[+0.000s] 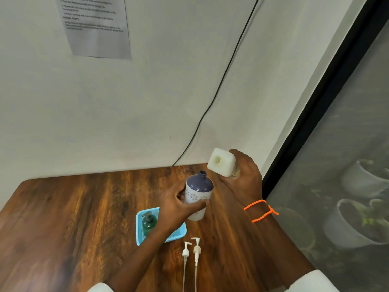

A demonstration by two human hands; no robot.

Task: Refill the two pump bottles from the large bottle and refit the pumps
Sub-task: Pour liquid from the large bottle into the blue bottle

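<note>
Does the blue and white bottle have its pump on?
No. The bottle has a bare open neck; two pumps lie on the table.

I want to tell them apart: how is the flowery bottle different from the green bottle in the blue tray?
The flowery bottle is white with a dark blue top; the green bottle is see-through green. The flowery bottle's neck is open, while the green bottle wears a pump. The left hand grips the flowery one; the green one sits in the tray.

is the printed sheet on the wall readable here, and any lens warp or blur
Head view: the printed sheet is too soft and smeared to read; wide-angle warp bends the window frame and table edge; the patterned bottle and two pumps stay fairly sharp.
</note>
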